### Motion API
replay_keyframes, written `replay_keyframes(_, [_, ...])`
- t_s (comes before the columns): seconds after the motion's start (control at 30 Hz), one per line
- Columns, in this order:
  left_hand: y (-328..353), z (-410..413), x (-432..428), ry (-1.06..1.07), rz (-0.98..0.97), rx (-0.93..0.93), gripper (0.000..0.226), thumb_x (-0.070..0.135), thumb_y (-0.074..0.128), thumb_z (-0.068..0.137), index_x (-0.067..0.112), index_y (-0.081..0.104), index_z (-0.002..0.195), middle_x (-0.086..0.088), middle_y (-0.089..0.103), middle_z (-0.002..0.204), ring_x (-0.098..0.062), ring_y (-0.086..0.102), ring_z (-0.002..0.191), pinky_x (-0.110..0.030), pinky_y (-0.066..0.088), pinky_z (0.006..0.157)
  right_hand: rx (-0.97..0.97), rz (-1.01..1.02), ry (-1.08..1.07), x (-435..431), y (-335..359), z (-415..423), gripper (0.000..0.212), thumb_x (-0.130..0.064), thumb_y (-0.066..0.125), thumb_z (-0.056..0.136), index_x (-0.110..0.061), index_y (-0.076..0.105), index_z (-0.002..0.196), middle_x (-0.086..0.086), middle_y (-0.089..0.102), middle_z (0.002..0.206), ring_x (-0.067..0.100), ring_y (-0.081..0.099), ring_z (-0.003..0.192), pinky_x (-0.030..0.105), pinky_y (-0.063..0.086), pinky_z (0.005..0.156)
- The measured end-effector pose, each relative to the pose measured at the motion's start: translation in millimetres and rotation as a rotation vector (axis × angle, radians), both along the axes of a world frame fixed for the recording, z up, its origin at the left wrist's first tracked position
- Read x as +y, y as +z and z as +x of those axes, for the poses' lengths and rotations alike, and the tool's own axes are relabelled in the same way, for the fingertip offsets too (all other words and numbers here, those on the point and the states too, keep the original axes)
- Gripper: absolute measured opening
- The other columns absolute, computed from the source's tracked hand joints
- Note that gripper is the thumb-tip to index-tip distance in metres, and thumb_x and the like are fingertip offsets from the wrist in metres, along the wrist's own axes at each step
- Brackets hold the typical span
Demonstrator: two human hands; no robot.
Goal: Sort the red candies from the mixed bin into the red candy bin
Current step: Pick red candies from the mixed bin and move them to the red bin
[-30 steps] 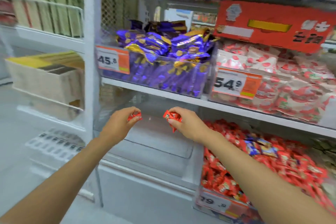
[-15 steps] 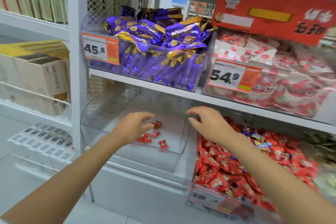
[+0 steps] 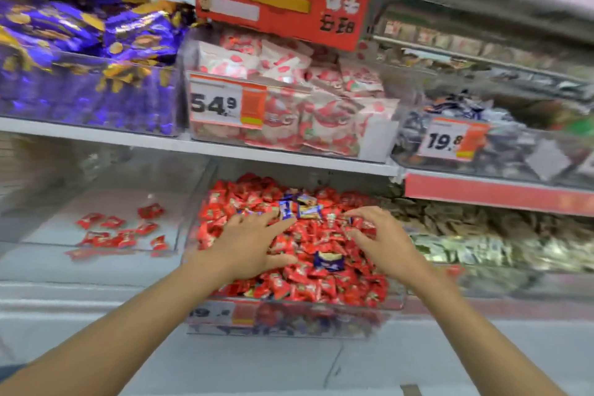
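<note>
The mixed bin (image 3: pixel 289 309) on the lower shelf is full of red candies (image 3: pixel 321 283) with a few blue-wrapped ones (image 3: pixel 328 261) among them. My left hand (image 3: pixel 247 244) lies spread on the red pile, fingers straight. My right hand (image 3: pixel 382 238) hovers over the pile's right side with fingers bent, holding nothing I can see. To the left, the clear red candy bin (image 3: pixel 106 199) holds several loose red candies (image 3: pixel 119 230) on its floor.
On the shelf above stand a bin of purple-wrapped sweets (image 3: pixel 86 64), a bin of pink-and-white packs (image 3: pixel 289 100) with a 54.9 price tag, and a bin tagged 19.8 (image 3: pixel 450 141). A bin of greenish wrapped sweets (image 3: pixel 482 244) sits right of the mixed bin.
Both hands dropped their red candies into the left bin, then moved right over the mixed bin. The view swung right with them.
</note>
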State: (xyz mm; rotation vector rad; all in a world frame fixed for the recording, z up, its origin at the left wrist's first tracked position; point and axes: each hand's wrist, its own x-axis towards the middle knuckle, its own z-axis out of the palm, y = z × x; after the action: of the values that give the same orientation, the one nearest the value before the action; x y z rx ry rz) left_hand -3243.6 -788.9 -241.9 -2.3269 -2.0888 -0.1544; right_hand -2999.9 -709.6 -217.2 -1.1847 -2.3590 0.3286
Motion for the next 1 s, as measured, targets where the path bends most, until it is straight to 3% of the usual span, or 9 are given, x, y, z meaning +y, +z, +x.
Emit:
replay_keyframes(0.07, [-1.5, -0.4, 7.5, 0.003, 0.061, -0.001, 0.081, 0.082, 0.020, 0.074, 0.042, 0.025, 0.145, 0.004, 0.035, 0.146, -0.018, 0.036, 0.132, -0.039, 0.029, 0.104, 0.008, 0.005, 0.004, 5.3, 1.8, 0.9, 0.028, -0.022, 0.061, 0.091, -0.026, 0.060, 0.118, -0.001, 0.056, 0.123, 0.018, 0.046, 0.121, 0.028, 0.033, 0.101])
replay_keyframes(0.13, [4.1, -2.0, 13.7, -0.030, 0.103, -0.090, 0.058, 0.065, 0.043, 0.086, 0.041, 0.037, 0.138, 0.007, 0.047, 0.131, -0.014, 0.047, 0.118, -0.034, 0.033, 0.096, -0.001, -0.016, -0.013, 8.8, 5.9, -4.0, 0.034, -0.031, 0.060, 0.091, -0.028, 0.056, 0.125, -0.003, 0.049, 0.132, 0.015, 0.039, 0.128, 0.029, 0.029, 0.105])
replay_keyframes(0.23, [8.1, -1.7, 15.5, -0.058, 0.100, -0.174, 0.047, 0.049, 0.058, 0.087, 0.037, 0.046, 0.130, 0.011, 0.054, 0.103, -0.009, 0.049, 0.084, -0.026, 0.031, 0.073, -0.138, -0.125, -0.050, 16.1, 2.2, -16.2, 0.069, -0.059, 0.059, 0.083, -0.036, 0.034, 0.143, 0.002, 0.025, 0.154, 0.021, 0.016, 0.144, 0.044, 0.017, 0.117])
replay_keyframes(0.33, [7.6, -3.2, 15.7, -0.054, 0.143, -0.318, 0.047, 0.043, 0.064, 0.084, 0.036, 0.049, 0.128, 0.013, 0.055, 0.094, -0.006, 0.048, 0.074, -0.022, 0.033, 0.064, -0.264, -0.215, -0.039, 22.0, -9.0, -28.0, 0.087, -0.072, 0.057, 0.074, -0.045, 0.018, 0.147, 0.003, 0.007, 0.161, 0.023, 0.004, 0.147, 0.052, 0.006, 0.116])
replay_keyframes(0.5, [10.9, -4.6, 15.1, -0.025, 0.252, -0.413, 0.031, 0.042, 0.066, 0.083, 0.033, 0.060, 0.111, 0.014, 0.054, 0.091, -0.004, 0.052, 0.082, -0.025, 0.042, 0.073, -0.016, -0.267, 0.063, 25.6, -19.9, -33.6, 0.064, -0.057, 0.068, 0.077, -0.035, 0.042, 0.132, 0.000, 0.023, 0.148, 0.021, 0.025, 0.138, 0.038, 0.026, 0.114])
replay_keyframes(0.6, [4.4, 5.7, 16.6, -0.058, 0.216, -0.430, 0.026, 0.039, 0.067, 0.082, 0.031, 0.058, 0.105, 0.018, 0.046, 0.090, -0.001, 0.049, 0.079, -0.023, 0.038, 0.073, 0.116, -0.204, 0.052, 25.7, -21.0, -31.2, 0.030, -0.036, 0.070, 0.084, -0.023, 0.054, 0.106, -0.002, 0.043, 0.120, 0.011, 0.043, 0.109, 0.017, 0.031, 0.091])
replay_keyframes(0.7, [1.0, 14.6, 20.4, -0.097, 0.168, -0.463, 0.037, 0.039, 0.070, 0.079, 0.034, 0.054, 0.112, 0.026, 0.042, 0.102, 0.004, 0.047, 0.092, -0.024, 0.041, 0.085, 0.217, -0.125, 0.020, 24.9, -13.7, -24.7, 0.016, -0.023, 0.067, 0.088, -0.018, 0.051, 0.089, -0.001, 0.053, 0.099, 0.012, 0.048, 0.092, 0.020, 0.031, 0.078])
replay_keyframes(0.87, [-0.1, 19.2, 26.8, -0.083, 0.155, -0.417, 0.032, 0.042, 0.067, 0.082, 0.033, 0.060, 0.112, 0.019, 0.046, 0.098, -0.008, 0.054, 0.090, -0.035, 0.048, 0.087, 0.285, -0.172, 0.004, 22.3, -2.8, -14.2, 0.008, -0.023, 0.056, 0.095, -0.024, 0.053, 0.102, -0.003, 0.062, 0.114, 0.022, 0.060, 0.104, 0.038, 0.047, 0.090])
replay_keyframes(1.0, [6.7, 22.4, 27.3, -0.036, 0.246, -0.441, 0.033, 0.042, 0.060, 0.086, 0.020, 0.060, 0.110, 0.010, 0.048, 0.097, -0.011, 0.052, 0.084, -0.029, 0.046, 0.081, 0.240, -0.142, 0.071, 23.6, 5.5, -8.5, 0.025, -0.018, 0.047, 0.099, -0.028, 0.059, 0.118, -0.018, 0.057, 0.107, -0.005, 0.056, 0.085, 0.017, 0.041, 0.078])
